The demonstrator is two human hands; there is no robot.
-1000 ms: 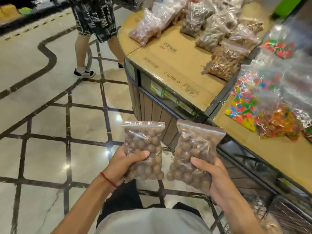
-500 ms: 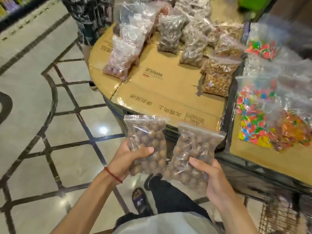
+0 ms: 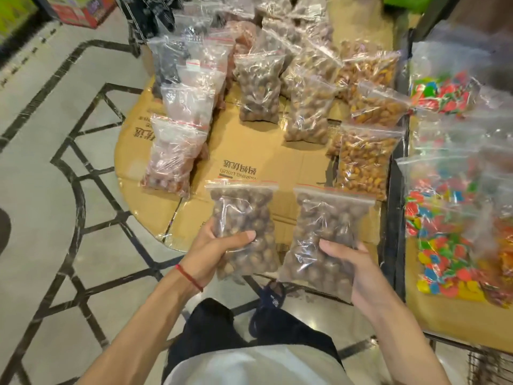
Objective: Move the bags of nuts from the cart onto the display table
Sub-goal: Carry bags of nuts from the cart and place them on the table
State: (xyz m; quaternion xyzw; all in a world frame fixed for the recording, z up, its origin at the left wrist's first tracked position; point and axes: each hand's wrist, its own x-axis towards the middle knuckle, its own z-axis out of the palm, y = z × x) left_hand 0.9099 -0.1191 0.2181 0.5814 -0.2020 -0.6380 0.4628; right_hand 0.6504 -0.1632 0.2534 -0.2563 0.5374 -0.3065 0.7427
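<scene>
Head view: left hand (image 3: 211,258), right hand (image 3: 363,276) grip nut bags (image 3: 241,212).

Even indoor light is falling from overhead, glinting off the bags of nuts (image 3: 259,87) and the polished floor (image 3: 55,232). The wide lens is bending the edges, and the right side is blurring.

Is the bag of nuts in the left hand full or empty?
Full. The bag the left hand grips bulges with round brown nuts almost up to its red zip strip.
</scene>
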